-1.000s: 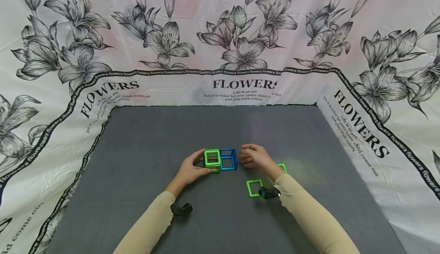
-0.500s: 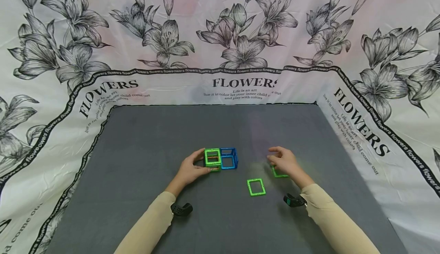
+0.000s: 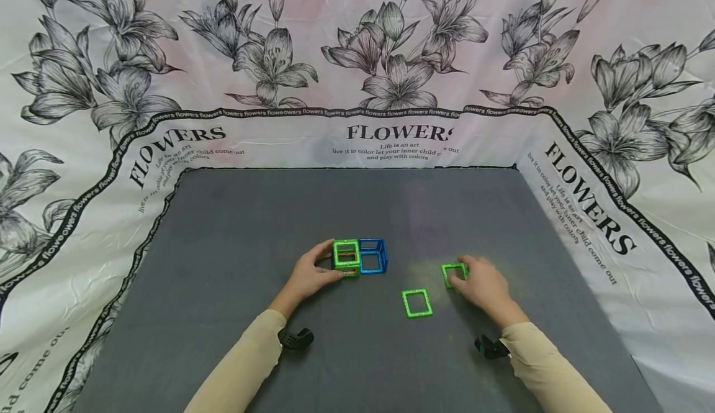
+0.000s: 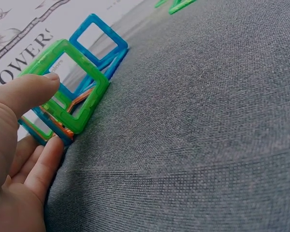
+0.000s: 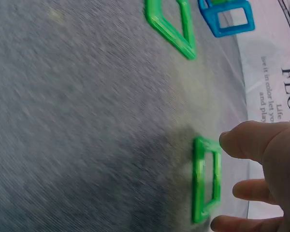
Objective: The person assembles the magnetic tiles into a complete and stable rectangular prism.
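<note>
My left hand (image 3: 307,276) grips the joined green-and-blue frames (image 3: 360,259); my right hand (image 3: 486,287), thumb and fingers apart, is at a green square (image 5: 199,181); a second square (image 3: 418,315) lies nearby.

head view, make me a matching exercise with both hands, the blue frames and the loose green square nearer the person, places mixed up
1 left hand
2 right hand
3 blue frames
4 nearer green square

A lies on the grey surface, untouched
B beside the green-fronted cube, on its right
C grips that cube
D at the rightmost green square

Pairs: 1-C, 2-D, 3-B, 4-A
</note>
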Available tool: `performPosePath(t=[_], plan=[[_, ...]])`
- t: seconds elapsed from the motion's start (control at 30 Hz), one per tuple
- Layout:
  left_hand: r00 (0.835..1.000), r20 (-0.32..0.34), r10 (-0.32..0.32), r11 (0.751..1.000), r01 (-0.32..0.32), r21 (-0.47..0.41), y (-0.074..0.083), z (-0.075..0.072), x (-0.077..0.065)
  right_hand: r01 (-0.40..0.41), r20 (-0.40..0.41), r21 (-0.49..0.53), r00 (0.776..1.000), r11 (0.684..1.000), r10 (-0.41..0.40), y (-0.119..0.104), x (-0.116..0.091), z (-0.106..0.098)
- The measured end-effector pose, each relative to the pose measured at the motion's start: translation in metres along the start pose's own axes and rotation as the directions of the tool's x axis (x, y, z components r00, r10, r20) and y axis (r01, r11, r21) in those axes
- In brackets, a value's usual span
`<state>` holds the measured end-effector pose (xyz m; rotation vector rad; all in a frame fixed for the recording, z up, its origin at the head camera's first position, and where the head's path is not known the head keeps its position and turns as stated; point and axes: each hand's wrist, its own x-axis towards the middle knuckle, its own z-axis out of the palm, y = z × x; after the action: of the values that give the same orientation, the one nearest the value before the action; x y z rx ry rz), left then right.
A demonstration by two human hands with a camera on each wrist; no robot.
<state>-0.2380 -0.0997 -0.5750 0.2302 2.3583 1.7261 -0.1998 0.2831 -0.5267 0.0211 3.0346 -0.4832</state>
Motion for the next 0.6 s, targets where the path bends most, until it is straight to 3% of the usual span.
performPosePath(t=[0.6], plan=[[1.000, -0.016, -0.009, 1.000, 0.009, 0.024, 0.001, 0.001, -0.001, 0.019, -0.051, -0.084, 0.998, 0.996, -0.023, -0.001, -0.005, 0.016]])
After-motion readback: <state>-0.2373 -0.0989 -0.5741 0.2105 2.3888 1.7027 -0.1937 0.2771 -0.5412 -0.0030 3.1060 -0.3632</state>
